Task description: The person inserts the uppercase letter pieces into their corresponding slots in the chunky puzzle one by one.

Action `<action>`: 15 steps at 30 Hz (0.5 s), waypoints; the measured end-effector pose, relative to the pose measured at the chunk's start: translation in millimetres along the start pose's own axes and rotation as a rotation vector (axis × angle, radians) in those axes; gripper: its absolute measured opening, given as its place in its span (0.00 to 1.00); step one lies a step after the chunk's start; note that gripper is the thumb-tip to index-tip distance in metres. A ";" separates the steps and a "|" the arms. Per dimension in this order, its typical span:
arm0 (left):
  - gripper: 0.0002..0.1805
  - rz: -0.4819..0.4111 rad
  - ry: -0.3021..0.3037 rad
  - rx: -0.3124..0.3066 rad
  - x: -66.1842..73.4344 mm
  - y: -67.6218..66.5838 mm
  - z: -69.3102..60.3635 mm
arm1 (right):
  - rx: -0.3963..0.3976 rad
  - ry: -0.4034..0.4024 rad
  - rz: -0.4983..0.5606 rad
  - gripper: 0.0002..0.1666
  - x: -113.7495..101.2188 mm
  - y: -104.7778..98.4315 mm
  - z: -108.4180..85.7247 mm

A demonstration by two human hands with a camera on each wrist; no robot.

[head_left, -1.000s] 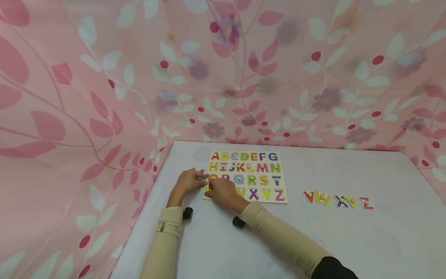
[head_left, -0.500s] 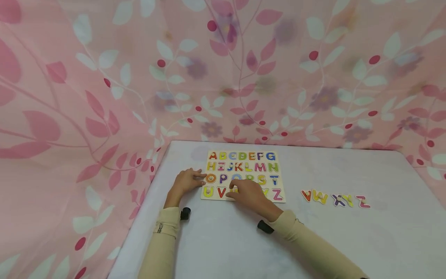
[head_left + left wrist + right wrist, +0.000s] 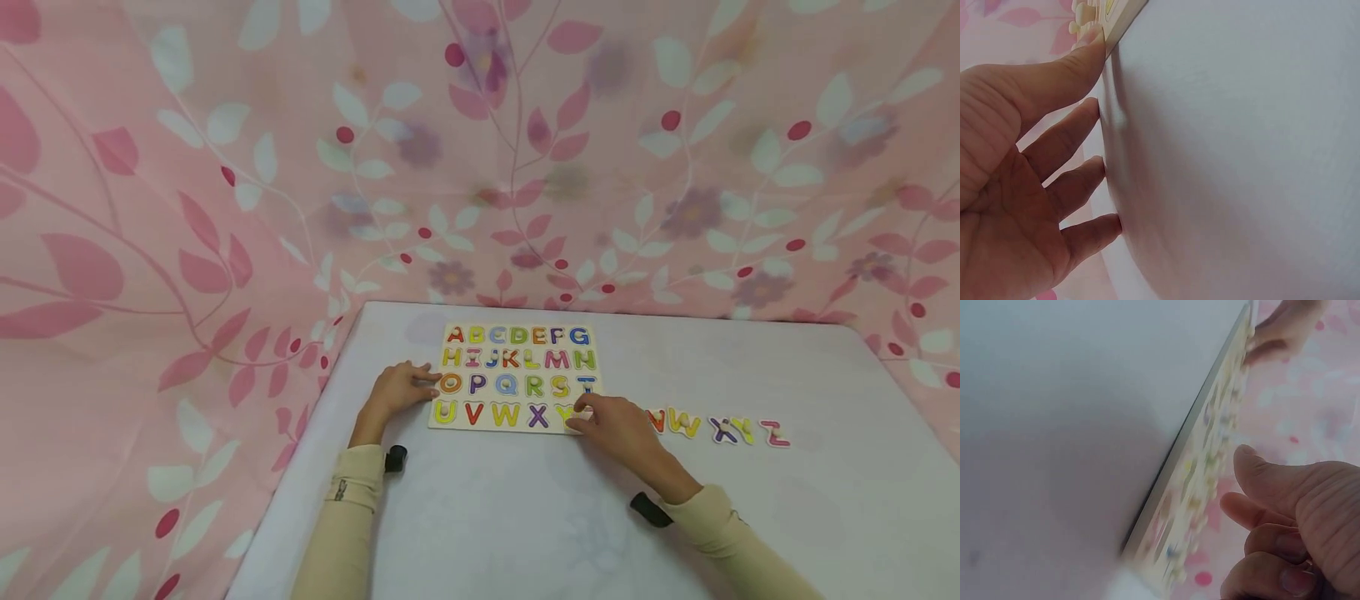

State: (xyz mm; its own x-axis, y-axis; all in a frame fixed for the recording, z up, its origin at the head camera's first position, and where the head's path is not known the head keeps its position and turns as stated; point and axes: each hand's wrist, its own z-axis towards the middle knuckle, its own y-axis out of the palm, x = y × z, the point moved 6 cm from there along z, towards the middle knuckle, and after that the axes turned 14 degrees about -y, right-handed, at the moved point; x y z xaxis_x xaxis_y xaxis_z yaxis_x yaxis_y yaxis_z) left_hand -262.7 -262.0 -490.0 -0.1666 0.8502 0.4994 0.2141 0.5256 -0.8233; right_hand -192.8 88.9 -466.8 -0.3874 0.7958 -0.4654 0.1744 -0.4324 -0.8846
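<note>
An alphabet puzzle board [image 3: 480,428] lies on the white table with knobbed letters seated in its upper rows. In its bottom row, the yellow U [image 3: 446,412] has a knob; the V, W and X spots show none. My left hand [image 3: 396,392] rests at the board's left edge, the thumb touching its side in the left wrist view and the other fingertips on the cloth. Above the board's lower right corner hovers my right hand [image 3: 618,429], bent fingers and thumb apart, holding nothing in the right wrist view. It covers the Z spot and part of Y.
Loose letters lie right of the board: a red V [image 3: 657,420] partly behind my right hand, a yellow W [image 3: 683,423], a purple X [image 3: 723,430] close against a yellow Y [image 3: 743,431], and a pink Z [image 3: 776,433]. A pink floral cloth [image 3: 480,167] hangs behind the table.
My right hand has left the board's lower left corner and swept right across the bottom row, uncovering the U, V, W and X spots. The left hand stays at the board's edge.
</note>
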 end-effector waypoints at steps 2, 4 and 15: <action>0.20 -0.005 0.000 -0.003 0.7 0.4 0.5 | 0.001 0.032 0.001 0.16 12.8 -6.8 -6.1; 0.20 -0.004 -0.002 -0.005 1.0 0.9 0.6 | 0.000 0.064 -0.004 0.16 25.2 -12.8 -12.3; 0.20 -0.006 0.003 0.003 2.2 -1.6 -1.6 | 0.013 0.139 -0.035 0.18 77.9 -34.8 -39.7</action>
State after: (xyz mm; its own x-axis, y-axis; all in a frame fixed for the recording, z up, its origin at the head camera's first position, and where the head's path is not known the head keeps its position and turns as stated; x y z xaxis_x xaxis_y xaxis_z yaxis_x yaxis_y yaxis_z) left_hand -261.9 -261.0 -487.1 -0.1645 0.8472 0.5051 0.2105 0.5305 -0.8212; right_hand -193.1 182.9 -473.3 -0.2640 0.8612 -0.4342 0.1511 -0.4077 -0.9005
